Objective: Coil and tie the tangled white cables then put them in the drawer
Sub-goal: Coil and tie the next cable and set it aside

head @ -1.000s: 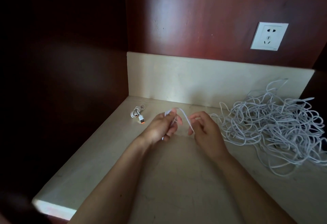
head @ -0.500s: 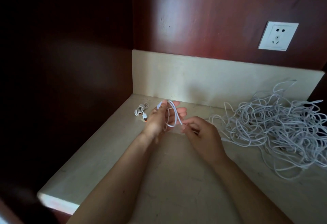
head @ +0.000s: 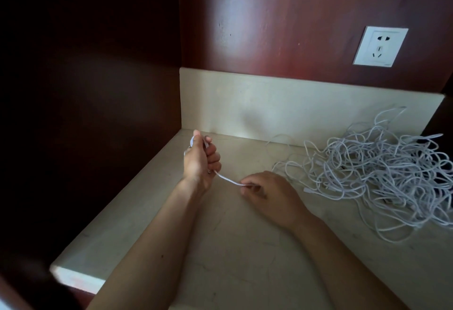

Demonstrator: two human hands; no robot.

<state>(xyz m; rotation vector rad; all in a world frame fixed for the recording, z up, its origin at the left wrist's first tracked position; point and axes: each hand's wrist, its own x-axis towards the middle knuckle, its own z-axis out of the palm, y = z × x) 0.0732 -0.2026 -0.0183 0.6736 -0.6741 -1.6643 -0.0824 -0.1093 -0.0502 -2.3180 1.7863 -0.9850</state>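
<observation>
The pale stone counter [head: 220,248] fills the lower part of the view, running out below and to the left of the wall socket [head: 380,47], with a low upstand [head: 269,106] of the same stone along its back under the socket. Directly below the socket, against that upstand, lies the heap of tangled white cables [head: 382,170], a loose mound of thin loops crossing over and under one another, with stray ends trailing off it. No drawer is in view. Well to the lower left of the socket, clear of the heap, the left hand [head: 199,162] stands raised with its fingers curled round a small bunch of loops of a single cable [head: 226,179]. A short straight run of that cable stretches from its palm to the right hand [head: 267,192], which sits low over the counter nearer the socket's side and pinches the cable's free end between thumb and fingertips. The cable looks light, thin and limp, with enough spring, I judge, that loops will open again if the left hand's grip slackens, and its smooth jacket may slip through a light pinch. The best hold seems to be the bunched loops at their middle, with the tail kept taut for wrapping. Pulling hard on any one strand of the heap would likely tighten its knots, so an end plug is the safer place to start the next one.
</observation>
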